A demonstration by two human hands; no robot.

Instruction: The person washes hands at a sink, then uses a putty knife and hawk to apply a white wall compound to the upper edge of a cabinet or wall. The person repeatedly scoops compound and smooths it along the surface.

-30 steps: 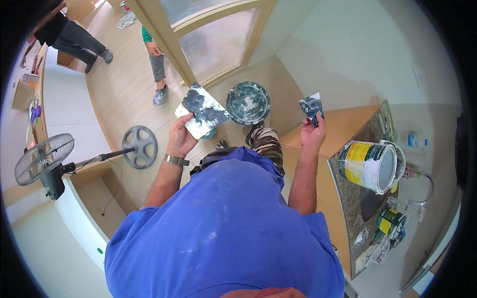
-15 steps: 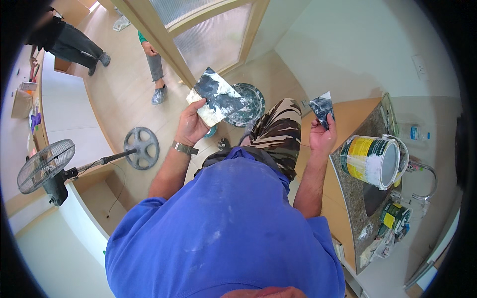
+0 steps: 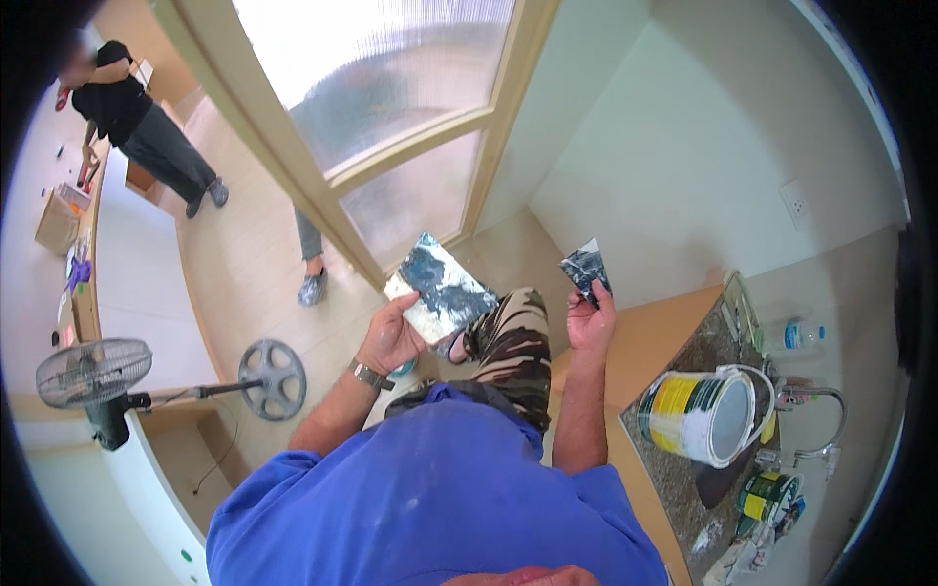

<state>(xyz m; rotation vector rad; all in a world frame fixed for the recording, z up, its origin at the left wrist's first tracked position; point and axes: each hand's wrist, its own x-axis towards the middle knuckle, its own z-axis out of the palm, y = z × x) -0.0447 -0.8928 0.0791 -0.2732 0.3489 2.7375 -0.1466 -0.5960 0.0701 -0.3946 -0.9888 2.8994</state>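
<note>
My left hand (image 3: 387,340), with a metal watch on its wrist, is closed on the near-left edge of a flat rectangular plate (image 3: 445,293). The plate is dark and smeared with white putty, thickest along its left side. In my right hand (image 3: 592,324), held up to the right and apart from the plate, is a small putty scraper (image 3: 584,266). Its dark, white-streaked blade widens upward, and the fingers hide its grip end. Part of a teal container (image 3: 403,369) shows just below my left hand.
A wooden-framed door (image 3: 405,146) with ribbed glass stands ahead. On the right counter (image 3: 664,469) are a large bucket (image 3: 694,415) and a smaller can (image 3: 767,498), near a tap (image 3: 831,420). A pedestal fan (image 3: 93,376) stands left. A person (image 3: 147,127) and another's leg (image 3: 310,259) are beyond.
The view has tilted up, showing more of the door. The round thing on the floor has gone out of sight. My right hand and scraper have come closer to the plate. Both grips remain.
</note>
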